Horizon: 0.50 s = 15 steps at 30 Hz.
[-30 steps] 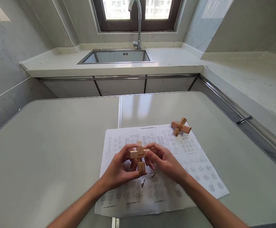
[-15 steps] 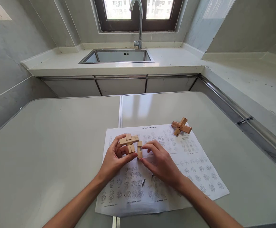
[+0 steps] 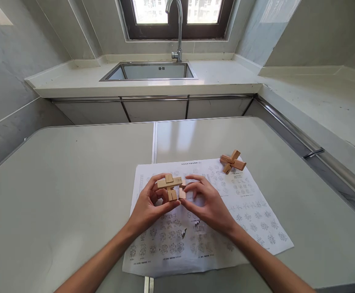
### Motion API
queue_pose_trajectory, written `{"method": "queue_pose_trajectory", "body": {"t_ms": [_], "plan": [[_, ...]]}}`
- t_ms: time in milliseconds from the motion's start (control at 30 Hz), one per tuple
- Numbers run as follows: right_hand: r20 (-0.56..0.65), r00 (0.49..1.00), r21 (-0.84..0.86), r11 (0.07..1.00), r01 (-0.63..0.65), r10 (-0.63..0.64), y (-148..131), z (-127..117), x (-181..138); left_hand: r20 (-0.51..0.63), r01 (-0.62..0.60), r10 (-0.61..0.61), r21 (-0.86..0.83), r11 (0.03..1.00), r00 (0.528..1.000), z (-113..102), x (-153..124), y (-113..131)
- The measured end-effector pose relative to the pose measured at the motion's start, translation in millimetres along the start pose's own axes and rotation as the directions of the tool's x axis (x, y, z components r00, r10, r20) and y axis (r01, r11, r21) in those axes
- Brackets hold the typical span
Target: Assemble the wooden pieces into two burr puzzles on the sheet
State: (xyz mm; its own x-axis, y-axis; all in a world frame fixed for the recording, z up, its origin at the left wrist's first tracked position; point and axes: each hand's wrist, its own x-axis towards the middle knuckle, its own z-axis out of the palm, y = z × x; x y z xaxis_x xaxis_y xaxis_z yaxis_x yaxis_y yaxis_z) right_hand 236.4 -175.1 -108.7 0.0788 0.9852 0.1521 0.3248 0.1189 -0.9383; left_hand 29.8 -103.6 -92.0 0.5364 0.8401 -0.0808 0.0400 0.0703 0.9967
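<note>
- The print on the sheet (image 3: 226,211) is too small to read; both forearms run off the lower edge, and the palms hide part of the diagrams.
- The left hand (image 3: 148,205) is raised just above the sheet, its fingers (image 3: 153,182) curled around a cross (image 3: 169,186) of pale wooden bars, thumb below and forefinger arched over the top.
- The right hand (image 3: 209,205) faces it, fingers pinched narrow on a small block (image 3: 182,192) pressed against the cross's right side; how the two pieces meet is hard to make out.
- A second cross (image 3: 233,162) of darker, square-cut wood lies on the sheet's far right corner, well apart from both hands.
- The counter (image 3: 58,195) is smooth, pale grey, with a seam down its middle; beyond it are a steel sink (image 3: 148,72) and a curved tap (image 3: 176,28).
</note>
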Motion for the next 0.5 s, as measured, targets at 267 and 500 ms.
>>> {"method": "queue_pose_trajectory", "body": {"t_ms": [267, 500], "plan": [[0.404, 0.890, 0.537, 0.733, -0.417, 0.210, -9, -17, 4, 0.167, -0.003, 0.013, -0.063, 0.998, 0.986, -9, 1, -2], [0.579, 0.803, 0.489, 0.730, -0.477, 0.136, -5, -28, 3, 0.355, 0.003, -0.008, 0.016, 1.000, 0.935, -6, -2, 11]]}}
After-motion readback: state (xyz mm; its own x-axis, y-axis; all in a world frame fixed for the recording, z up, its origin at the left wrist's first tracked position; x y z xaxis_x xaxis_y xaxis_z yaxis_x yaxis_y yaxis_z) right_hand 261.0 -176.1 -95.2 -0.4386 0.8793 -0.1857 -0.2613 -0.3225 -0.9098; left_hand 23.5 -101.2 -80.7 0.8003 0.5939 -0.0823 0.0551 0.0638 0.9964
